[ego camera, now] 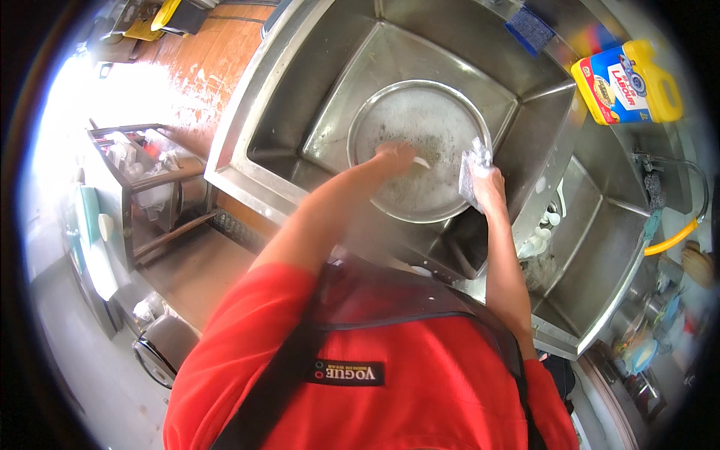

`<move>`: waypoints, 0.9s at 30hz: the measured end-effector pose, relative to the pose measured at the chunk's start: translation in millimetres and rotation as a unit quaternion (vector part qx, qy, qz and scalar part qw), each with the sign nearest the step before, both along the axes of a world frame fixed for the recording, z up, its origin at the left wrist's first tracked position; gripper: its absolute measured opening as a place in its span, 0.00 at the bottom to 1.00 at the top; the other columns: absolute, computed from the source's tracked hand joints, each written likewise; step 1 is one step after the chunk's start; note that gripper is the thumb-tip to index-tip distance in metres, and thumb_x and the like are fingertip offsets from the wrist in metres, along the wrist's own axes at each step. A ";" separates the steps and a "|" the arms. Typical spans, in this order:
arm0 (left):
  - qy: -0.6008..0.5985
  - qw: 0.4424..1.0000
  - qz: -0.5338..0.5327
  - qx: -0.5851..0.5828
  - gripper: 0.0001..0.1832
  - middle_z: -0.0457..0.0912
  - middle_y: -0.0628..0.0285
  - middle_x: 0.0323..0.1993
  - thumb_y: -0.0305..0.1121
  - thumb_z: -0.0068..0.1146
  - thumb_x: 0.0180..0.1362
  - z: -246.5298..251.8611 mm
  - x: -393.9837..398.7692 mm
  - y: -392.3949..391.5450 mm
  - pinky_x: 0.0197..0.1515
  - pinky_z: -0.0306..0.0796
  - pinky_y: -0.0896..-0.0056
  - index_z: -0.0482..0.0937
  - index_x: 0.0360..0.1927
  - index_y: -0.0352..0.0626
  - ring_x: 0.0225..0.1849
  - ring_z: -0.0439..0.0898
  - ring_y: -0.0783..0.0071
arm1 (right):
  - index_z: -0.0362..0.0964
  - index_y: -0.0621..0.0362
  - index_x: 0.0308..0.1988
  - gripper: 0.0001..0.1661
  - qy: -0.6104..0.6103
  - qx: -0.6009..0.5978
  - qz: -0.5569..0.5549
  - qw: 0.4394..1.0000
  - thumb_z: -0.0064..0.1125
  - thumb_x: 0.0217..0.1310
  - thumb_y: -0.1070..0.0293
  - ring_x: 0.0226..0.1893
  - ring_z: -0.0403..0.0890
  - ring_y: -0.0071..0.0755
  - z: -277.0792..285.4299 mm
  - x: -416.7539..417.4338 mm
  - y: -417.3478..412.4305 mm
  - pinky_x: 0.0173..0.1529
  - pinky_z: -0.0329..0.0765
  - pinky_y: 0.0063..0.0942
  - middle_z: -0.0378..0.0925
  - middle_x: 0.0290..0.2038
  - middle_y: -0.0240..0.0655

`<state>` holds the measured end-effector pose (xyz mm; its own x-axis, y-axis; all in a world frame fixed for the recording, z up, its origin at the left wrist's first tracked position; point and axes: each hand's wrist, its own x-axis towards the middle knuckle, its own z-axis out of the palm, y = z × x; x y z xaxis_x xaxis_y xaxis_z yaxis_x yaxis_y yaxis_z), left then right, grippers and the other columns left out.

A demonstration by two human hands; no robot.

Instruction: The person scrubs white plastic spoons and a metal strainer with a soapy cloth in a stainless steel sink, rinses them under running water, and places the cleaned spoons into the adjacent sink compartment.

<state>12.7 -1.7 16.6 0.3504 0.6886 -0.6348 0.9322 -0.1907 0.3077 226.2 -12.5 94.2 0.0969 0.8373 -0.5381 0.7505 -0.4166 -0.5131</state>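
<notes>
A large round metal basin (360,121) of cloudy, sudsy water rests in the deep stainless steel sink (332,107). Dark specks float near its middle. My left hand (395,156) reaches down into the water, its fingertips partly hidden. Just beside those fingers a small white curved piece (421,162), possibly part of a spoon, shows at the surface. At the basin's right rim, my right hand (490,188) grips a grey scrubbing cloth (468,177) covered in foam.
Several white spoons (534,243) lie by a second sink basin (604,242) on the right. A yellow Labour detergent jug (633,84) and a blue scouring pad (530,31) are beyond the rim. A yellow hose (672,239) hangs at far right; a wheeled cart (169,185) stands left.
</notes>
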 end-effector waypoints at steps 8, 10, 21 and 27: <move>0.025 0.999 0.026 0.023 0.16 0.78 0.53 0.42 0.30 0.50 0.49 -62.6 -9.1 -39.7 0.41 0.74 0.58 0.77 0.43 0.42 0.40 0.80 0.57 | 0.72 0.65 0.42 0.28 -0.006 -0.055 -0.031 0.998 0.51 0.55 0.50 0.40 0.79 0.46 -12.8 2.5 -10.8 0.42 0.71 0.36 0.77 0.36 0.52; -0.012 0.999 0.039 0.015 0.18 0.77 0.52 0.44 0.30 0.51 0.48 -61.3 -5.3 -48.2 0.42 0.73 0.56 0.75 0.46 0.42 0.40 0.80 0.55 | 0.72 0.65 0.41 0.27 0.019 -0.048 -0.037 0.998 0.52 0.55 0.50 0.39 0.79 0.45 -15.4 5.6 -12.8 0.41 0.71 0.36 0.77 0.35 0.51; -0.178 0.948 0.133 -0.229 0.18 0.80 0.51 0.24 0.31 0.52 0.43 -40.1 -10.6 -4.8 0.30 0.72 0.61 0.78 0.41 0.40 0.24 0.78 0.57 | 0.71 0.67 0.41 0.26 0.037 -0.009 -0.075 0.996 0.54 0.55 0.52 0.34 0.78 0.35 -18.9 7.0 -12.7 0.41 0.71 0.33 0.78 0.33 0.47; -0.051 0.989 0.025 -0.137 0.13 0.81 0.54 0.28 0.34 0.53 0.43 -35.8 -2.2 5.4 0.30 0.73 0.65 0.80 0.33 0.39 0.30 0.81 0.63 | 0.70 0.66 0.45 0.24 0.107 0.058 -0.072 0.990 0.52 0.57 0.56 0.37 0.76 0.33 -20.8 10.1 -10.5 0.44 0.70 0.30 0.77 0.37 0.45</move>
<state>10.5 3.7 -19.1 0.3916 0.5144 -0.7629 0.9001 -0.0423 0.4335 236.2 -23.0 73.3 0.1140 0.8802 -0.4606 0.5559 -0.4408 -0.7047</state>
